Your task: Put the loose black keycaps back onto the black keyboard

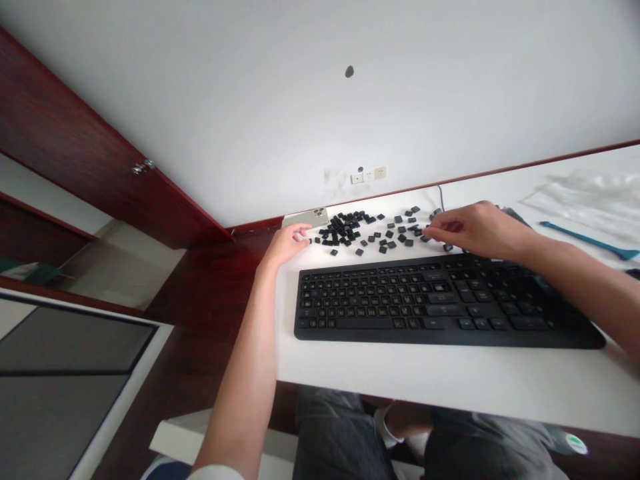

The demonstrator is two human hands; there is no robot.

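Note:
A black computer keyboard (365, 323) lies on the white desk, many of its key positions bare of caps. Behind it, loose black keycaps (343, 229) form a heap on the left and scatter towards the right. My left hand (287, 245) rests at the heap's left edge, fingers apart and slightly curled, with nothing visible in them. Over the right end of the scattered caps, my right hand (470, 229) reaches down with its fingers bent together. Its fingertips are among the caps; whether they pinch one is too small to see. My right forearm covers part of the number pad.
A phone (305, 218) lies at the desk's back left corner. On the right are a blue pry tool (590, 241) and a clear plastic bag (595, 200). A grey cable (441, 197) runs towards the wall. Power sockets (369, 175) sit above the desk edge.

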